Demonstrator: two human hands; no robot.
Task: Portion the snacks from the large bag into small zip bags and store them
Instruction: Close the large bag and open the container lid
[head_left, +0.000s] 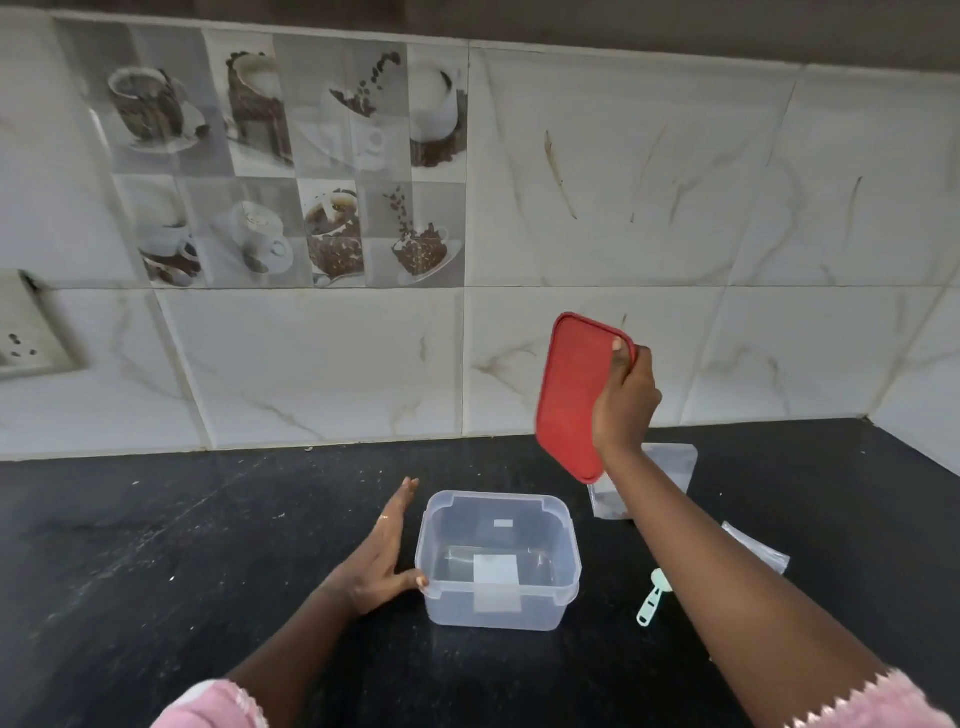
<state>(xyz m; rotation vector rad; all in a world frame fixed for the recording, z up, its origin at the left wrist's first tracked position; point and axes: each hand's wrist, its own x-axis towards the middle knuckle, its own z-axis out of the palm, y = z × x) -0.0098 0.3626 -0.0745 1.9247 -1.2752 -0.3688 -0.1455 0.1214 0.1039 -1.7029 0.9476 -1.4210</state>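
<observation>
With red lid (576, 395) gripped near-upright in right hand (626, 400) above open clear container (452, 608), braced by flat, open left hand (382, 561), expect zip bags (670, 462) on counter (208, 545), just right, to suit right hand.

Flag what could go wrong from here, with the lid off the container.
1. The right hand grips the red lid by one edge, raised and tilted; it could slip and fall onto the countertop.
2. The right forearm crosses above the mint scoop and zip bags; lowering it might sweep them aside.
3. The left hand only rests flat against the clear container, so a knock might slide it.
</observation>
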